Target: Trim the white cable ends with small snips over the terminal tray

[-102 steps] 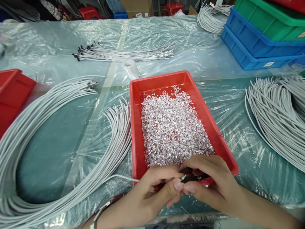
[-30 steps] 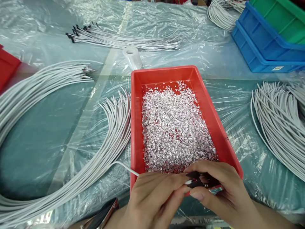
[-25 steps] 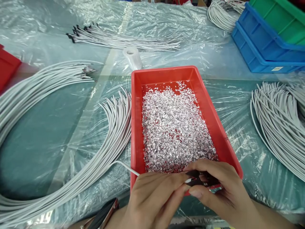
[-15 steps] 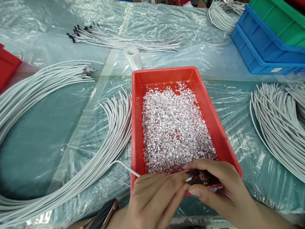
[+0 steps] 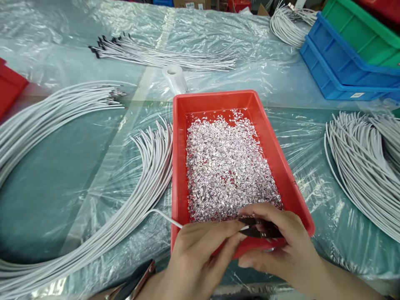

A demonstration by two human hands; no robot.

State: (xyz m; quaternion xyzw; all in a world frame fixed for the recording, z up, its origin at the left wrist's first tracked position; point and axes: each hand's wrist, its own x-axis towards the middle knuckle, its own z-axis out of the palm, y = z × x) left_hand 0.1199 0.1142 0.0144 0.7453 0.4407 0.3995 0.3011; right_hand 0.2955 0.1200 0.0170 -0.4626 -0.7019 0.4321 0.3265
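Note:
My left hand (image 5: 200, 254) pinches the end of a white cable (image 5: 162, 214) that runs in from the left, over the near edge of a red tray (image 5: 178, 166). My right hand (image 5: 281, 246) is closed on a small black cutting tool (image 5: 259, 230), its tip at the cable end between my thumbs. Both hands hover over the tray's near end. The tray holds a heap of shiny silver foil scraps (image 5: 228, 162).
Curved bundles of white cables lie left of the tray (image 5: 146, 175), at far left (image 5: 46, 112) and at right (image 5: 362, 154). Black-tipped cables (image 5: 150, 56) and a white roll (image 5: 173, 77) lie behind. Blue (image 5: 337, 71) and green (image 5: 359, 33) bins stand at back right; another red bin (image 5: 9, 85) at left.
Both hands stay at the tray's near end, working the cable tip with the tool. The view has shifted slightly, and the hands have edged a little up over the scraps.

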